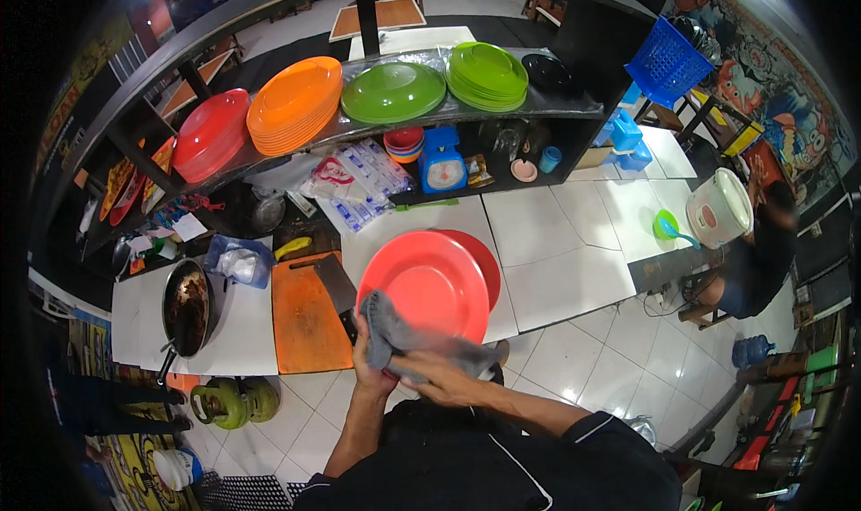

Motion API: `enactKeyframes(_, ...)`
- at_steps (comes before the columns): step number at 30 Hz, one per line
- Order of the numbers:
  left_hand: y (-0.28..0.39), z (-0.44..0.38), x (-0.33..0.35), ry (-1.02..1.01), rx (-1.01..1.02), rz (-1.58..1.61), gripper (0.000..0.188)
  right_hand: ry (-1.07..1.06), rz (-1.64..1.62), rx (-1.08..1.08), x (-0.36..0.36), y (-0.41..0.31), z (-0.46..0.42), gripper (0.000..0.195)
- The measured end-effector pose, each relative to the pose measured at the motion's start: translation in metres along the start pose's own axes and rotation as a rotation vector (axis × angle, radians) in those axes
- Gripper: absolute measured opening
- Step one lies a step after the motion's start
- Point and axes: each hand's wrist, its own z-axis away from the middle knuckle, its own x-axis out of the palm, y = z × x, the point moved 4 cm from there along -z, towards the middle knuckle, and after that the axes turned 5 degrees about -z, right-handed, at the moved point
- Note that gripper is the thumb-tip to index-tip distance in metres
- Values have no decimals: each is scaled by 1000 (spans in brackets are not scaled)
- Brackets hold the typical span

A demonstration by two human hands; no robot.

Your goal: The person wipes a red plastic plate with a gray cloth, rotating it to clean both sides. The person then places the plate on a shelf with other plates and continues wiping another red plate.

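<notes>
A pinkish-red plate [427,276] is held up in front of me over the counter's front edge. My left hand [371,360] grips its lower left rim, with part of a grey cloth [378,323] bunched between. My right hand [437,376] presses the same cloth, its tail blurred, against the plate's near side. Behind the held plate, a second red plate [490,269] lies on the white tiled counter [558,242]. Just left of the plate, a cleaver [334,282] rests on an orange cutting board [306,323].
Stacks of red plates [212,134], orange plates [296,104] and green plates [488,74] line the shelf. Below stands a blue kitchen scale [442,161]. A dirty wok [187,309] sits at left, above green gas cylinders [232,403]. A person [760,255] sits at far right.
</notes>
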Motion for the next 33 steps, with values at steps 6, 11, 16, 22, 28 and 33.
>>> enactKeyframes(6,-18,12,-10,-129,-20,-137,61,-66,429,276,-28,54,-24,53)
enactKeyframes(11,-9,7,-5,-71,-13,-61,66,-59,-359,67,11,-2,-10,58)
enactKeyframes(16,-9,16,14,-112,-35,-145,67,150,663,-4,-25,-6,-52,58)
enactKeyframes(22,0,15,1,-163,91,-109,68,486,864,136,-26,46,-36,65)
enactKeyframes(28,-28,10,-16,-3,80,-95,62,276,123,-9,26,29,-27,74)
enactKeyframes(33,5,-5,0,84,72,21,66,-152,314,-36,5,2,-14,72)
